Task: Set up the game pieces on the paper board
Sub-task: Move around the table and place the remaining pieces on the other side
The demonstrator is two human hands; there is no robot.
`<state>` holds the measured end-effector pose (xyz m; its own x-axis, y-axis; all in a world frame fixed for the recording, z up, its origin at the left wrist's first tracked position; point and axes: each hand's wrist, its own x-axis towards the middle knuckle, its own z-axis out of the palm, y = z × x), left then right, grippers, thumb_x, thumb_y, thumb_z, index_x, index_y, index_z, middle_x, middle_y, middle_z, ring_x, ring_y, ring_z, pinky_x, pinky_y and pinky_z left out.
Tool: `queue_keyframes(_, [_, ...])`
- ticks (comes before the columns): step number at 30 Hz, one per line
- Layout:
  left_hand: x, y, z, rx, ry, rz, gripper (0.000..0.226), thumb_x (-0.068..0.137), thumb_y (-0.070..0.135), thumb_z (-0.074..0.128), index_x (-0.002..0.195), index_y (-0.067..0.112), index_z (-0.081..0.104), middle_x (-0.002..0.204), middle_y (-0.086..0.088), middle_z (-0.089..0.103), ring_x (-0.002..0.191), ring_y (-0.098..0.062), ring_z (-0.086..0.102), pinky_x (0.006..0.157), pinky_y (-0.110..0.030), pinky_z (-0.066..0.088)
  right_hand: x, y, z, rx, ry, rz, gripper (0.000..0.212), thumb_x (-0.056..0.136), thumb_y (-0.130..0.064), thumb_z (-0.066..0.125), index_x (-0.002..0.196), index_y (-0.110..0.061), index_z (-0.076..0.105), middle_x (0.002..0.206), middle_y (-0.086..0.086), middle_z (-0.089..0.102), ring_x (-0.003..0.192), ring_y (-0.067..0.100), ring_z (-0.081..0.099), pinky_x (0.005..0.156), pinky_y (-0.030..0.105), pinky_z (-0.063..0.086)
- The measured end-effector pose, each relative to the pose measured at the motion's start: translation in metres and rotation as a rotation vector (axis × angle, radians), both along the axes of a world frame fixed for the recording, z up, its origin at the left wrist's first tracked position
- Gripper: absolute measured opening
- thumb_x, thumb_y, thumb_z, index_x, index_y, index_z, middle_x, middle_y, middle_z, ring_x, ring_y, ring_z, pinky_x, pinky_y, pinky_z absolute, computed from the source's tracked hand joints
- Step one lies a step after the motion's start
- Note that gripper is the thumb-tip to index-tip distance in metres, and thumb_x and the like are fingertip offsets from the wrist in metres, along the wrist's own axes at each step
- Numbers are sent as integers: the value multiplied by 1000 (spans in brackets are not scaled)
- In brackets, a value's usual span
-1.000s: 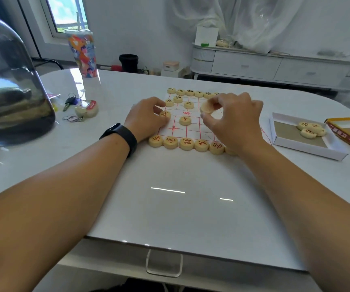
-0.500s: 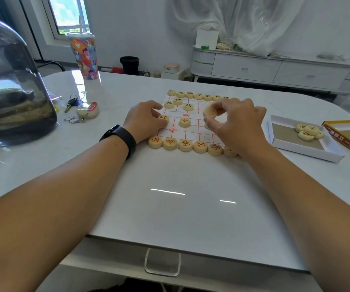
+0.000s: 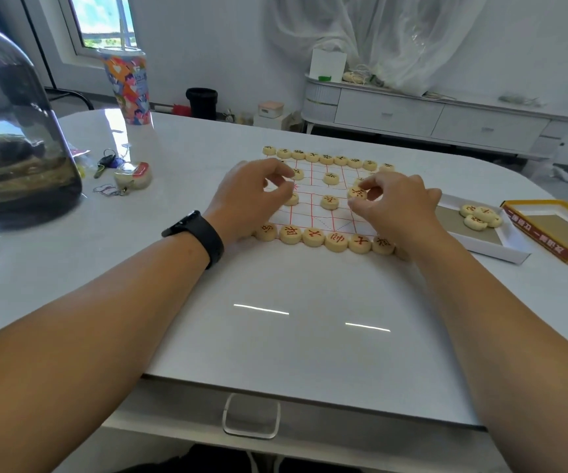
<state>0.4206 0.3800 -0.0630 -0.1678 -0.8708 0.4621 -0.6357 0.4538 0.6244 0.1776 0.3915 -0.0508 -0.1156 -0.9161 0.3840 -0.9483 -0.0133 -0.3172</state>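
Both hands forward, left (image 3: 248, 196) curled, right (image 3: 398, 208) pinching

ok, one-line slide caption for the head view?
Right hand pinches a game piece over the paper board; left hand rests at its left edge.

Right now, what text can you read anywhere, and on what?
Near-row pieces: red Chinese characters, seen upside down; one reads "帅".
Piece in right hand: "兵".
Far-row pieces: dark characters, too small.
Box lid side: red band, characters blurred.
Cup: print unreadable.
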Motion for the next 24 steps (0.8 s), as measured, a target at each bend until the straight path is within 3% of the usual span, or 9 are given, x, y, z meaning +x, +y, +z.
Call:
queue_keyframes(4, [-9,10,-2,-92,-128,-125,20,98,37,59,116,33,69,97,23,64,100,-10,53,97,-39,40,-11,0,1,76,30,-82,35,88,-51,62,119,-34,66,113,-7,66,118,25,45,87,42,25])
queue_keyframes(8, [-4,7,-3,-44,-115,-153,21,98,35,60,117,33,68,96,23,64,94,-2,53,101,-43,44,-14,-4,0,131,64,-114,36,91,-54,59,122,-36,66,119,-4,66,122,26,43,95,46,28])
queue_keyframes(13, [-4,8,-2,-16,-100,-175,23,98,32,61,119,30,68,100,16,66,95,-6,56,94,-34,47,-14,-6,6,77,127,-140,36,92,-54,58,119,-32,68,116,-2,66,121,29,44,95,48,28])
queue_keyframes(17, [-4,7,-4,-17,-119,-173,22,98,32,61,118,30,69,96,21,63,95,-4,56,91,-31,46,-38,-6,15,8,72,-262,38,92,-49,59,122,-29,68,118,3,65,120,32,45,94,48,28])
queue_keyframes(24, [-4,9,-3,-4,-142,-175,21,98,31,60,117,32,69,96,21,63,96,-9,57,95,-35,47,-25,-4,6,193,110,-156,40,90,-60,62,120,-35,68,123,-1,63,125,29,42,98,48,28])
